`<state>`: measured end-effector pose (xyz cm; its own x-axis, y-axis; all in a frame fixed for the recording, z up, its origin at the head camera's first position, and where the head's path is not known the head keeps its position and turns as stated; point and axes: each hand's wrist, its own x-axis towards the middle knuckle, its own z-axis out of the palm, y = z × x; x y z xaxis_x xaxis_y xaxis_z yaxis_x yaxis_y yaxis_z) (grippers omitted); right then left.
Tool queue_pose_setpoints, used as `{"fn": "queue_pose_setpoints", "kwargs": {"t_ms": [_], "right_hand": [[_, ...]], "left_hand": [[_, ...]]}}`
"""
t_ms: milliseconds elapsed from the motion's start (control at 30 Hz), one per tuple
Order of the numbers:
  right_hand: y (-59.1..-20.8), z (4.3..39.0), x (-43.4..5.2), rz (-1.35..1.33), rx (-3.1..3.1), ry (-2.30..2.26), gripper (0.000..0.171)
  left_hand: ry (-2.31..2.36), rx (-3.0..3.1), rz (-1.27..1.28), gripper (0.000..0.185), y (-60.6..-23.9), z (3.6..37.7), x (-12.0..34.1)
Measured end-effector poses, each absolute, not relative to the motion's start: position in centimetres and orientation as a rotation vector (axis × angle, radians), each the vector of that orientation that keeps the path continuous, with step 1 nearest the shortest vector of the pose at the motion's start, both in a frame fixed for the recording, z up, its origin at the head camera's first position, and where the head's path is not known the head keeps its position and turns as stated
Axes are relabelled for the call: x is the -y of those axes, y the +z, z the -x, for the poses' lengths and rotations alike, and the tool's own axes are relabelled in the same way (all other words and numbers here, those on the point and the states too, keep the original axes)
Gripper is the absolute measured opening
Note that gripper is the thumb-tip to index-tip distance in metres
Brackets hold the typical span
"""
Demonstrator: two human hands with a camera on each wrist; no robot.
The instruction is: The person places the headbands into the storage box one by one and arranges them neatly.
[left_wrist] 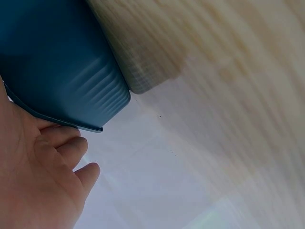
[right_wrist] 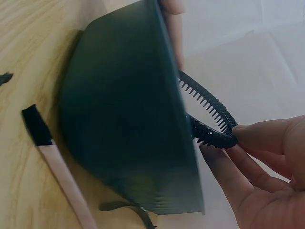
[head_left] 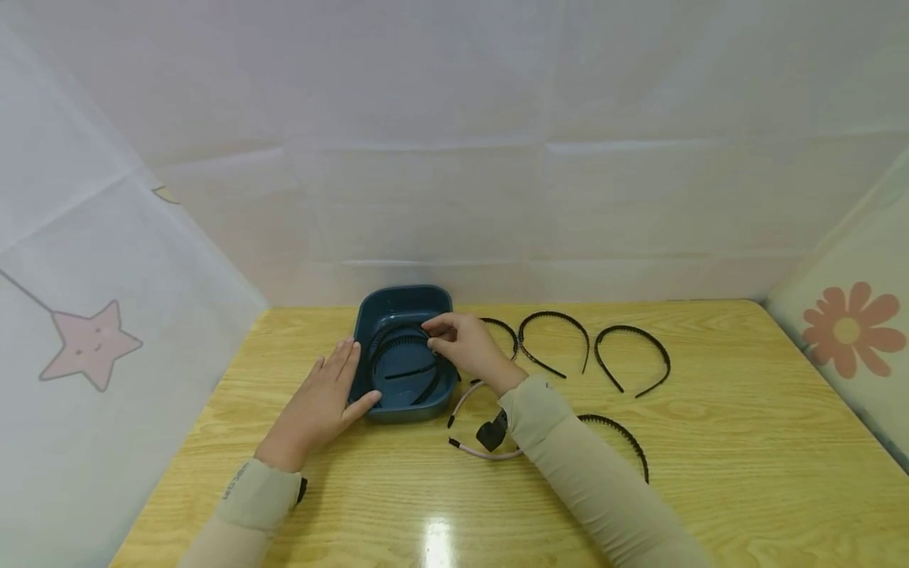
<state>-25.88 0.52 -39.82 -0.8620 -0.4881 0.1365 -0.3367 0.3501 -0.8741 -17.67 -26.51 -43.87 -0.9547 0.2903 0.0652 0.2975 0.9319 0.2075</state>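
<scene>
A dark blue plastic bin (head_left: 408, 413) stands on the table with black headbands inside it. My right hand (head_left: 469, 345) reaches over the bin's right side and pinches a black toothed headband (right_wrist: 214, 137) between thumb and fingers. In the right wrist view part of this headband rises above the rim, and the bin wall hides the rest. My left hand (head_left: 316, 402) rests against the bin's left side, fingers extended along the rim and thumb near the front corner. The left wrist view shows that hand's fingers (left_wrist: 71, 150) at the bin's rim.
Right of the bin lie several black headbands, among them a toothed one (head_left: 554, 314), one farther right (head_left: 663, 355) and one partly behind the right sleeve (head_left: 628, 438). A pale pink headband (head_left: 490, 455) with black tips lies near the bin. A white sheet (head_left: 440, 197) hangs behind the table.
</scene>
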Motion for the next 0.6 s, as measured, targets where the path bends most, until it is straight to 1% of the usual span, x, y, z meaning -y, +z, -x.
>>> {"fn": "queue_pose_setpoints", "kwargs": {"t_ms": [267, 600], "right_hand": [[-40.49, 25.96, -0.31, 0.719, -2.512, -1.467, 0.029], [-40.62, 25.98, -0.27, 0.766, -2.601, -1.361, 0.033]], "left_hand": [[-0.335, 3.027, 0.475, 0.094, -43.89, 17.58, 26.35], [-0.331, 3.022, 0.474, 0.092, -43.86, 17.53, 26.33]]}}
